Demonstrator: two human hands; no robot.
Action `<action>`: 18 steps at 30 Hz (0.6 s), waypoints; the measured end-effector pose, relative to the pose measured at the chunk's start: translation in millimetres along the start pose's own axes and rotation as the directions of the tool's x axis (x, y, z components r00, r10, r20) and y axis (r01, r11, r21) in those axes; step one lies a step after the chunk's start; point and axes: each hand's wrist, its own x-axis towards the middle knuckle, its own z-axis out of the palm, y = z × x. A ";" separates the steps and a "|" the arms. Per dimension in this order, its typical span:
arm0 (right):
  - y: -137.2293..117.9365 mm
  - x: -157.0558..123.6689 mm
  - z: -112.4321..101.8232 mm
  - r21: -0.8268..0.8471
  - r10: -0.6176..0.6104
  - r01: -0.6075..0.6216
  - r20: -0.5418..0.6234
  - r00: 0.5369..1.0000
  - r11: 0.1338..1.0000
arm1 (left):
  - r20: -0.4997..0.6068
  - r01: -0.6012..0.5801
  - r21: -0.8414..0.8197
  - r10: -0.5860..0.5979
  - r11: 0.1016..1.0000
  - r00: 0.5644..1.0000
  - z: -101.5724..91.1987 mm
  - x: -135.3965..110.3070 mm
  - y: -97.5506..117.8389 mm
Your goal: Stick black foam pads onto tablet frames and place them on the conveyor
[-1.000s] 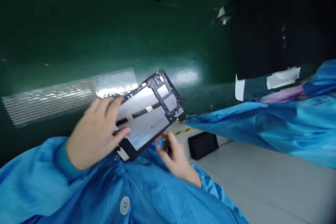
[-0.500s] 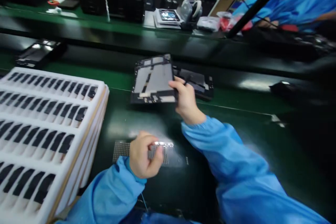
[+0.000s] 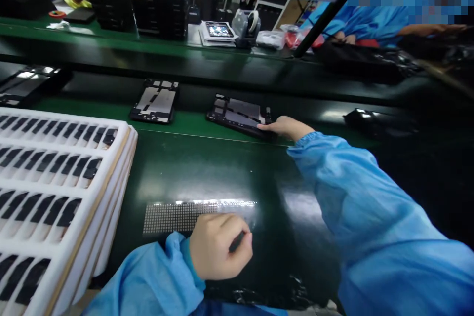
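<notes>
My right hand grips the right end of an opened tablet, thumb on top, its grey inside facing up. That tablet lies slightly askew on the green strip at the back of the bench. To its left rests a second opened tablet, untouched. My left hand is closed over the near bench, thumb pressed to forefinger; what it holds, if anything, is hidden. Just behind that hand, partly covered by it, lies a clear sheet with rows of small square pads.
White foam trays with rows of black-topped parts are stacked at left. Another opened tablet lies beyond them. Black stacks, a tape dispenser and a black bar stand at the raised shelf. Co-workers sit across it.
The tablet my right hand held up now lies on the green strip at left. My right hand has moved to the other tablet's right end. My left hand stays closed; the view has shifted.
</notes>
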 end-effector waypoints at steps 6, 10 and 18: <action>4.1 -60.1 29.4 0.358 0.083 -0.176 0.261 0.962 0.917 | -0.168 0.271 -0.247 -0.317 0.930 0.934 5.7 112.0 9.5; 45.8 -179.8 10.6 0.532 -0.131 -0.099 0.379 0.916 0.841 | -0.243 0.311 -0.414 -0.433 0.856 0.868 -11.9 169.9 -0.8; 173.8 -318.7 -64.7 0.753 -0.127 0.028 0.074 0.989 0.657 | 0.229 0.352 -0.333 -0.287 0.875 0.930 6.9 63.3 19.4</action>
